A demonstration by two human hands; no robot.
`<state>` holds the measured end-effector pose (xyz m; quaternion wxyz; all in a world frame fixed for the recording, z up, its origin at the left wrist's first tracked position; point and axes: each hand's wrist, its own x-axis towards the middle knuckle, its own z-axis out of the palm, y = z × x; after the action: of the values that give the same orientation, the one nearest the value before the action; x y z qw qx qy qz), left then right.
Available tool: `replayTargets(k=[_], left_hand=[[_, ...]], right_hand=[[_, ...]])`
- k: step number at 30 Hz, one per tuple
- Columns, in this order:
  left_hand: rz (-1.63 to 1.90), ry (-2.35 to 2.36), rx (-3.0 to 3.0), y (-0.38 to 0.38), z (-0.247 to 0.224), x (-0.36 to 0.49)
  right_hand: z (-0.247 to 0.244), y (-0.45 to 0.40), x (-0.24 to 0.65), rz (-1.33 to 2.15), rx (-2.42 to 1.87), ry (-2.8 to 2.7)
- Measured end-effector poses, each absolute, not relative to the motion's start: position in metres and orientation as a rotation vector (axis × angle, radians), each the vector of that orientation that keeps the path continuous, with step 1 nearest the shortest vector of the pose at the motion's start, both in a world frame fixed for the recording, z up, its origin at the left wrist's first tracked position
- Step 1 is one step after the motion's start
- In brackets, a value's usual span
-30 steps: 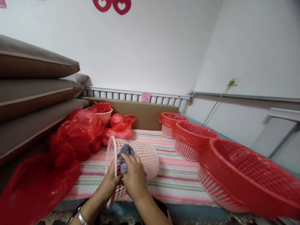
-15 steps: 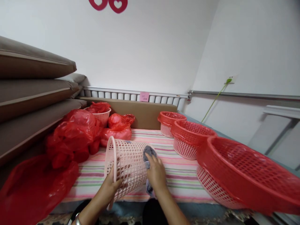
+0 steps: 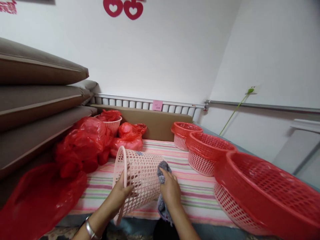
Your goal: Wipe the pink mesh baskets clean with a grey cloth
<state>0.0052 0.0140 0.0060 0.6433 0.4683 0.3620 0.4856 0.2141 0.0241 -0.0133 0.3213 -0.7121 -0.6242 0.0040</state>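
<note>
Wiping down a pale pink mesh basket (image 3: pixel 147 171) looks to be the step in hand. Basket lies on its side over the striped sheet (image 3: pixel 197 195), mouth toward the person's left. Left hand (image 3: pixel 121 193) grasping the rim, thumb outside; right hand (image 3: pixel 170 190) closed on a grey cloth (image 3: pixel 164 165) at the base end. Judgement: next move calls for a steady rim grip and a turn of the basket, bringing other mesh under the cloth. Writing: pink note (image 3: pixel 157 105) by the radiator (image 3: pixel 136 103), handwritten in two lines, not legible from here. Blue label (image 3: pixel 139 153) on the basket, too small to read.
</note>
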Motion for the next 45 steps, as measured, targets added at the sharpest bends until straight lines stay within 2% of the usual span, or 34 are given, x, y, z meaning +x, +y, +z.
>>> replayTargets(k=[6,10,19,26,33,39,45], left_hand=[[1.223,0.783,1.129,0.007,-0.003,0.009],[1.298,0.854,1.189,0.01,-0.008,0.006],[1.119,0.749,1.064,0.002,-0.021,0.007],[1.054,0.744,1.091,-0.003,-0.02,0.003],[1.091,0.809,1.08,0.007,0.006,0.002],[1.064,0.794,1.07,0.002,-0.011,0.005],[1.041,0.781,1.064,0.004,-0.013,0.005]], right_hand=[[0.026,-0.002,0.129,0.127,-1.412,-1.866],[0.037,-0.013,0.106,0.154,-1.291,-1.953],[0.004,0.012,0.185,-0.077,-1.693,-1.859],[-0.017,0.033,0.252,-0.008,-2.068,-1.554],[-0.016,0.025,0.245,0.036,-2.017,-1.554],[0.019,0.031,0.202,-0.009,-1.631,-1.74],[0.037,0.034,0.16,0.012,-1.568,-1.88]])
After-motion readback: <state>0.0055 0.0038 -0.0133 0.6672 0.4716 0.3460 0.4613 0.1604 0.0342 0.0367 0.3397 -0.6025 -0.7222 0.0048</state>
